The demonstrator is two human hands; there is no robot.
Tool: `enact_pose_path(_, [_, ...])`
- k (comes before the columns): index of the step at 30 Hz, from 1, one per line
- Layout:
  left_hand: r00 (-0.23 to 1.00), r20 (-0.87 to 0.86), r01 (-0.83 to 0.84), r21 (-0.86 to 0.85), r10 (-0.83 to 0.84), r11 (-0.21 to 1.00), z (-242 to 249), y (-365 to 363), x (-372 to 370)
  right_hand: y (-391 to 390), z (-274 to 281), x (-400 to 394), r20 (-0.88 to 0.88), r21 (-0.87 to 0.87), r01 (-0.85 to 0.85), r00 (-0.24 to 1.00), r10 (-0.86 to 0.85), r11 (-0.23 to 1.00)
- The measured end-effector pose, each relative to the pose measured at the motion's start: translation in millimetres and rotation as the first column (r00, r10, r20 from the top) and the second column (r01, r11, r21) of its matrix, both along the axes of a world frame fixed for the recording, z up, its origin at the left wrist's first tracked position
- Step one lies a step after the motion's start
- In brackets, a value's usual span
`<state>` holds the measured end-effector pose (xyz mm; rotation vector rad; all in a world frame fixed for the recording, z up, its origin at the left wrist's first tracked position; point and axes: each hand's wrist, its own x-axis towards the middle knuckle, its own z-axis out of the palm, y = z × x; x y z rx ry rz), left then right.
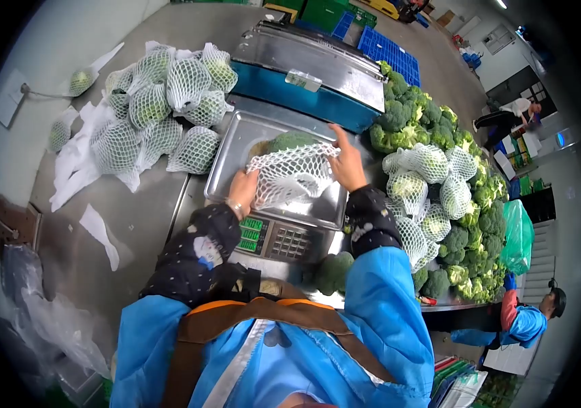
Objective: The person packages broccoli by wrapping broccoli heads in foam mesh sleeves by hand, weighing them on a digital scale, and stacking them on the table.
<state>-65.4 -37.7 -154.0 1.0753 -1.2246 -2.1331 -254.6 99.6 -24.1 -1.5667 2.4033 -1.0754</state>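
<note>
Two hands (243,192) (346,165), net sleeve (290,175) stretched between

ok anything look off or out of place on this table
Mostly tidy. One bare broccoli head sits alone at the table edge below the scale, apart from the pile. Loose net sleeves lie scattered left. Both hands, left hand and right hand, stretch a net over broccoli.

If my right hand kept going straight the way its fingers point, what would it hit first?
Probably the blue-sided machine just beyond the scale tray. The right hand grips the white foam net with fingers pointing up and away; depth is hard to judge.
</note>
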Motion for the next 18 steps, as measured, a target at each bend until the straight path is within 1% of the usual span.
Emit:
enact_pose_path(2, [0.999, 0.033, 0.033, -0.075, -0.030, 0.997, -15, -9, -31, -10, -30, -20, -0.177, 0.018, -0.036, 0.983, 0.039, 0.999])
enact_pose_path(3, [0.998, 0.032, 0.052, -0.146, -0.047, 0.988, -12, -11, -40, -10, -53, -32, -0.085, -0.010, -0.026, 0.996, 0.025, 1.000])
enact_pose_path(4, [0.997, 0.031, 0.069, -0.215, -0.064, 0.974, -10, -12, -48, -8, -82, -45, -0.068, -0.086, -0.027, 0.997, 0.021, 0.996])
enact_pose_path(5, [0.999, 0.050, 0.030, -0.443, -0.009, 0.896, -16, -14, -56, -3, -85, -44, 0.095, 0.107, 0.110, 0.988, -0.120, 0.988])
enact_pose_path(6, [0.989, 0.133, 0.120, -0.488, -0.062, 0.865, 9, -13, -49, 2, -84, -43, 0.150, 0.094, 0.164, 0.973, -0.177, 0.982])
enact_pose_path(7, [0.969, 0.221, 0.213, -0.520, -0.110, 0.827, 52, -10, -32, 8, -97, -49, 0.088, 0.087, 0.146, 0.984, -0.154, 0.985])
enact_pose_path(8, [0.938, 0.313, 0.307, -0.540, -0.151, 0.784, 73, -8, -20, 20, -103, -46, 0.045, 0.139, 0.090, 0.994, -0.097, 0.986])
enact_pose_path(9, [0.951, 0.150, 0.303, -0.621, -0.270, 0.723, 58, -15, -14, 31, -80, -16, 0.344, 0.181, 0.153, 0.916, -0.208, 0.972])
enact_pose_path(10, [0.874, 0.298, 0.486, -0.528, -0.384, 0.696, 98, -12, 5, 47, -69, 10, 0.493, 0.171, 0.145, 0.844, -0.212, 0.975])
enact_pose_path(11, [0.895, 0.297, 0.436, -0.743, -0.333, 0.508, 119, -6, 19, 65, -75, 31, 0.371, 0.117, 0.047, 0.925, -0.088, 0.992])
enact_pose_path(12, [0.917, 0.277, 0.356, -0.893, -0.287, 0.274, 126, -1, 27, 76, -77, 51, 0.411, -0.046, -0.048, 0.910, 0.063, 0.998])
enact_pose_path(13, [0.895, 0.355, 0.387, -0.919, -0.268, 0.074, 111, -8, 34, 78, -77, 72, 0.728, -0.049, 0.115, 0.685, -0.043, 0.992])
enact_pose_path(14, [0.870, 0.430, 0.410, -0.903, -0.241, -0.130, 92, -14, 41, 79, -76, 95, 0.935, 0.012, 0.273, 0.339, -0.107, 0.962])
enact_pose_path(15, [0.844, 0.504, 0.536, -0.813, -0.184, 0.228, 81, -10, 44, 78, -73, 111, 0.929, 0.036, 0.283, 0.344, -0.137, 0.958])
enact_pose_path(16, [0.845, 0.505, 0.526, -0.844, -0.176, 0.104, 31, -22, 47, 74, -71, 117, 0.921, 0.050, 0.291, 0.357, -0.157, 0.955])
enact_pose_path(17, [0.867, 0.462, 0.492, -0.853, -0.188, 0.173, 25, -22, 52, 73, -73, 116, 0.780, 0.157, 0.225, 0.569, -0.260, 0.962])
enact_pose_path(18, [0.888, 0.416, 0.455, -0.858, -0.197, 0.239, 21, -23, 54, 71, -75, 121, 0.640, 0.124, 0.246, 0.720, -0.267, 0.961])
